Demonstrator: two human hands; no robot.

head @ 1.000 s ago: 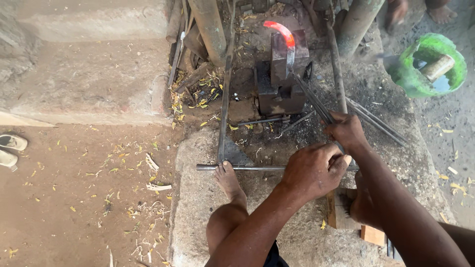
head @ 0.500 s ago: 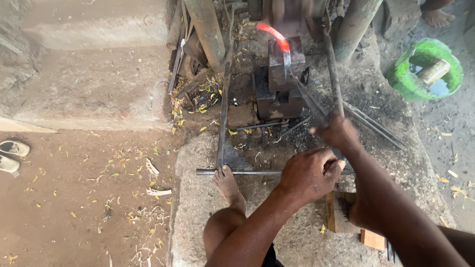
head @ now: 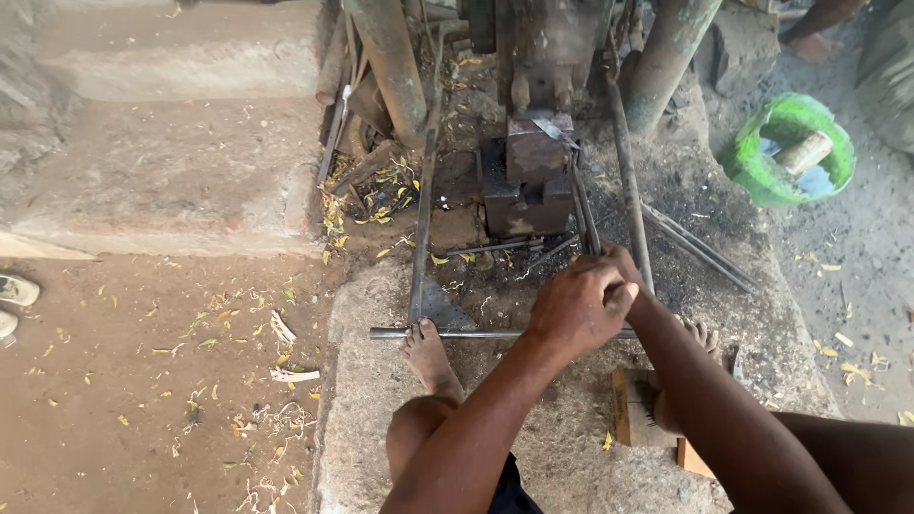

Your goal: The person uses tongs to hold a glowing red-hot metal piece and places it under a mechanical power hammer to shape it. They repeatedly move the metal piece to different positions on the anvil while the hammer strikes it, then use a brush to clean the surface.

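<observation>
Both my hands are closed together on the handles of long dark tongs. My left hand lies on top. My right hand is mostly hidden behind it, with only its fingers showing. The tongs reach forward to a dark anvil block under a heavy hammer head, where a grey metal piece is pinched. My left foot rests on a horizontal steel bar. My right foot sits by a wooden block.
A green bucket of water with a wooden handle in it stands at the right. Loose steel rods lie on the sooty stone slab. Machine posts rise at the back. Another person's foot shows top right, and sandals at the left edge.
The bent piece on the anvil glowed orange before; now no glow shows and the hammer head sits over the block. My two hands have closed up together on the tongs.
</observation>
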